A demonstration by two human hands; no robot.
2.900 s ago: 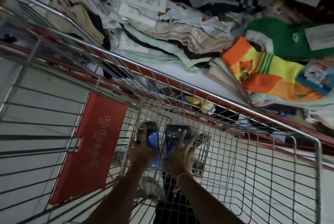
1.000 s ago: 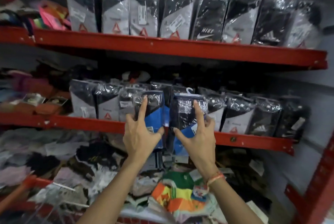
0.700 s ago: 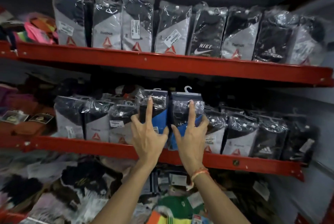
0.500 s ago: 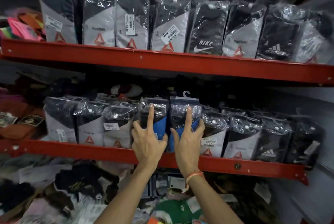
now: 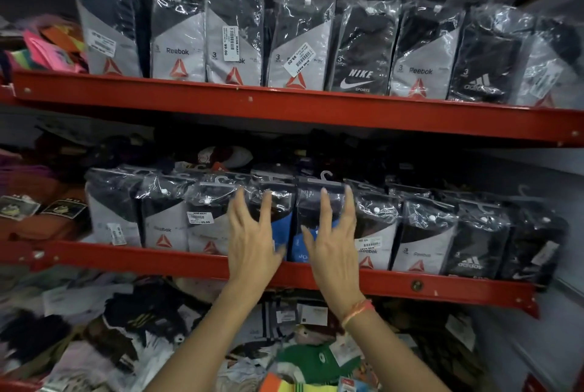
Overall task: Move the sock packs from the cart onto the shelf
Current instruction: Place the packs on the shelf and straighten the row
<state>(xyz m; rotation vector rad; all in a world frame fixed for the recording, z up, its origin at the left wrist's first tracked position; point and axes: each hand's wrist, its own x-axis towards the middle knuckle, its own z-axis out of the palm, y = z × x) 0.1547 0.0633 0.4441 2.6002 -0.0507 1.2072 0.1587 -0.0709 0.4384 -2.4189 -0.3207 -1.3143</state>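
Note:
Two black-and-blue sock packs stand upright side by side in the row on the middle red shelf (image 5: 142,257): the left pack (image 5: 284,227) and the right pack (image 5: 308,205), which has a hanger hook on top. My left hand (image 5: 252,240) is spread in front of the left pack, and my right hand (image 5: 331,240) is spread in front of the right one. The fingers of both hands are apart and gripping nothing, with the fingertips at or just off the plastic. The cart is out of view.
Grey and black Reebok, Nike and Adidas sock packs fill the upper shelf (image 5: 316,107) and flank the two packs on the middle shelf. Loose socks and tagged garments (image 5: 142,328) lie heaped below. Colourful items (image 5: 50,47) sit at the far left.
My hands lifted the two packs out of the cart and stood them in the middle shelf's row. My fingers have since spread and come off the packs.

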